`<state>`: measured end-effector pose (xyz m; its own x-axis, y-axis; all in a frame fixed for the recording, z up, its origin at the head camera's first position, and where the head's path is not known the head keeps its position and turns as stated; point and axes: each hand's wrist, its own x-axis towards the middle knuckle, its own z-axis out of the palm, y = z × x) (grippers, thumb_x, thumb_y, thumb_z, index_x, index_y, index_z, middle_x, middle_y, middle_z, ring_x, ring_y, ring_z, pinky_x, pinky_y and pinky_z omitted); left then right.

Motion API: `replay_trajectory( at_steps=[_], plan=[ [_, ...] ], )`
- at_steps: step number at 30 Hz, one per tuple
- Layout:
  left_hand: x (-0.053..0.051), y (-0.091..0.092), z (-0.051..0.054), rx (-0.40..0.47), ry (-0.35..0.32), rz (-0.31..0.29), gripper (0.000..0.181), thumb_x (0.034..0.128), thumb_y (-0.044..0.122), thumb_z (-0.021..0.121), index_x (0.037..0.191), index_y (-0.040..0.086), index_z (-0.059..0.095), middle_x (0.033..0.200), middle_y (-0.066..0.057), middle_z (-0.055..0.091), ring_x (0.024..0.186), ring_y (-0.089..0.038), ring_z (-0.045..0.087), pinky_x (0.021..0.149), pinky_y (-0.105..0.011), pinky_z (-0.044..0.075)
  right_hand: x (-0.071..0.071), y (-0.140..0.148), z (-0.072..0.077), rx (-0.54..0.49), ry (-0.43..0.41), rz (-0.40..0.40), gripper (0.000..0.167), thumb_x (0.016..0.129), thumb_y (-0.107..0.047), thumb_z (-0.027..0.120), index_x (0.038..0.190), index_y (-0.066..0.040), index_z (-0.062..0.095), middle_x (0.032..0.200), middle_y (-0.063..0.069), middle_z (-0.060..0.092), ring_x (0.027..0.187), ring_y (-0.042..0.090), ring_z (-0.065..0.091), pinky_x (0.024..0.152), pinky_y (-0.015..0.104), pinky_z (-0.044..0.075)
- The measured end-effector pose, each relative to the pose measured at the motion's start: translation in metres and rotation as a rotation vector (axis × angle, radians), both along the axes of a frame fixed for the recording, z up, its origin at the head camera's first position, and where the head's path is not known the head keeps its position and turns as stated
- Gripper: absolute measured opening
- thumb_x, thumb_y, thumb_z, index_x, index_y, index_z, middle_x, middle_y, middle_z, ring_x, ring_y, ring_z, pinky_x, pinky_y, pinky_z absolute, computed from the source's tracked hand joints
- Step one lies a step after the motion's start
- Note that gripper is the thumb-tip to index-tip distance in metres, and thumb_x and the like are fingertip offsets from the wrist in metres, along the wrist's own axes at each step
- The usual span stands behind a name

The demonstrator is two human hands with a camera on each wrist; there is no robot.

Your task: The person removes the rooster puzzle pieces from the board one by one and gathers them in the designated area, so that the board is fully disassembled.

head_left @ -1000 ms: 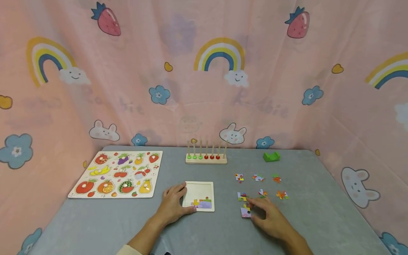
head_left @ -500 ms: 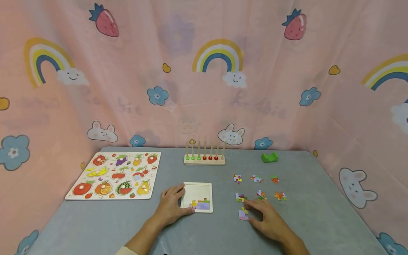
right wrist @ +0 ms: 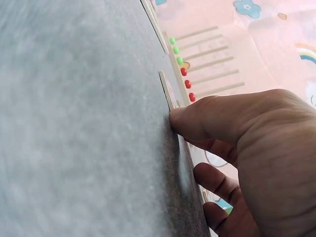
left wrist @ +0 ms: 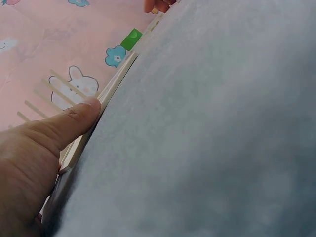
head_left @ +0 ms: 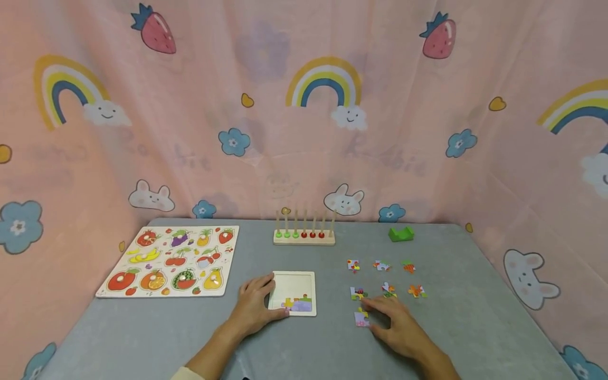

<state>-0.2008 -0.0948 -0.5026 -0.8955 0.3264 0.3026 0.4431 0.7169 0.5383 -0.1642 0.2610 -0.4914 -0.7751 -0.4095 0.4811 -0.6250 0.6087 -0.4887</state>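
Note:
A square wooden puzzle tray (head_left: 292, 282) lies in front of the person, joined purple, yellow and green pieces (head_left: 299, 303) along its lower right inside. The left hand (head_left: 254, 306) holds the tray by its left side, thumb at the near edge and fingers at the far left corner. In the left wrist view the thumb (left wrist: 74, 121) presses that edge. To the right, the right hand (head_left: 399, 324) pinches a purple and yellow puzzle piece (head_left: 362, 319) between thumb and index finger. Its other fingers are loosely bent. In the right wrist view the piece's edge (right wrist: 165, 89) shows at the thumb tip.
Several loose puzzle pieces lie beyond the right hand, including a ladybug piece (head_left: 357, 293) and an orange one (head_left: 417, 291). A fruit board (head_left: 163, 269) lies at left. A bead-and-peg stand (head_left: 304, 240) and green block (head_left: 401, 234) stand at the back.
The right thumb and index finger have moved slightly left onto the purple and yellow piece. The left hand stays on the tray. The head view has shifted a little.

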Motion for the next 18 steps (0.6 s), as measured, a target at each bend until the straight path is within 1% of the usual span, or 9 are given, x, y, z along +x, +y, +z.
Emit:
replay_trajectory(
  at_steps=[3, 5, 9, 11, 15, 18],
  plan=[
    [0.000, -0.001, 0.000, 0.002, 0.003, 0.002, 0.082, 0.0694, 0.044, 0.084, 0.128, -0.007, 0.058, 0.139, -0.016, 0.049, 0.126, -0.034, 0.043, 0.101, -0.057, 0.022, -0.001, -0.001, 0.000, -0.001, 0.011, 0.003, 0.054, 0.067, 0.000, 0.082, 0.118, -0.008, 0.068, 0.104, -0.009, 0.067, 0.096, 0.014, 0.056, 0.083, 0.032, 0.042],
    [-0.001, -0.001, 0.000, 0.000, 0.015, -0.001, 0.082, 0.0693, 0.045, 0.084, 0.128, -0.007, 0.059, 0.139, -0.016, 0.050, 0.126, -0.035, 0.044, 0.100, -0.057, 0.023, -0.001, -0.001, 0.001, -0.002, 0.006, 0.003, 0.053, 0.068, 0.000, 0.082, 0.118, -0.007, 0.068, 0.104, -0.009, 0.067, 0.097, 0.014, 0.056, 0.084, 0.029, 0.041],
    [0.000, 0.000, -0.002, -0.011, 0.034, -0.007, 0.082, 0.0688, 0.046, 0.084, 0.126, -0.007, 0.059, 0.137, -0.017, 0.051, 0.125, -0.035, 0.045, 0.099, -0.058, 0.024, -0.001, -0.001, 0.007, -0.020, -0.009, 0.009, 0.054, 0.068, 0.001, 0.080, 0.120, -0.006, 0.067, 0.104, -0.007, 0.066, 0.098, 0.012, 0.057, 0.087, 0.025, 0.039],
    [0.000, 0.000, -0.002, -0.012, 0.034, -0.007, 0.082, 0.0685, 0.046, 0.084, 0.126, -0.008, 0.059, 0.137, -0.017, 0.051, 0.125, -0.035, 0.044, 0.099, -0.058, 0.024, -0.001, -0.003, 0.012, -0.020, -0.007, 0.009, 0.053, 0.069, 0.000, 0.079, 0.120, -0.006, 0.066, 0.104, -0.006, 0.066, 0.099, 0.011, 0.056, 0.086, 0.026, 0.041],
    [0.000, 0.000, -0.002, 0.003, 0.019, 0.000, 0.082, 0.0678, 0.044, 0.085, 0.127, -0.007, 0.059, 0.138, -0.016, 0.050, 0.126, -0.033, 0.044, 0.101, -0.057, 0.023, 0.001, -0.013, 0.027, -0.005, 0.018, 0.008, 0.050, 0.072, -0.005, 0.080, 0.120, -0.007, 0.067, 0.105, -0.005, 0.064, 0.099, 0.011, 0.053, 0.082, 0.032, 0.043],
    [0.001, -0.001, -0.002, 0.002, 0.017, 0.001, 0.083, 0.0679, 0.044, 0.085, 0.127, -0.007, 0.058, 0.138, -0.016, 0.050, 0.127, -0.033, 0.043, 0.101, -0.057, 0.023, 0.002, -0.025, 0.040, -0.011, 0.008, -0.004, 0.051, 0.071, -0.006, 0.081, 0.120, -0.009, 0.068, 0.106, -0.008, 0.062, 0.098, 0.011, 0.051, 0.080, 0.034, 0.043]
  ],
)
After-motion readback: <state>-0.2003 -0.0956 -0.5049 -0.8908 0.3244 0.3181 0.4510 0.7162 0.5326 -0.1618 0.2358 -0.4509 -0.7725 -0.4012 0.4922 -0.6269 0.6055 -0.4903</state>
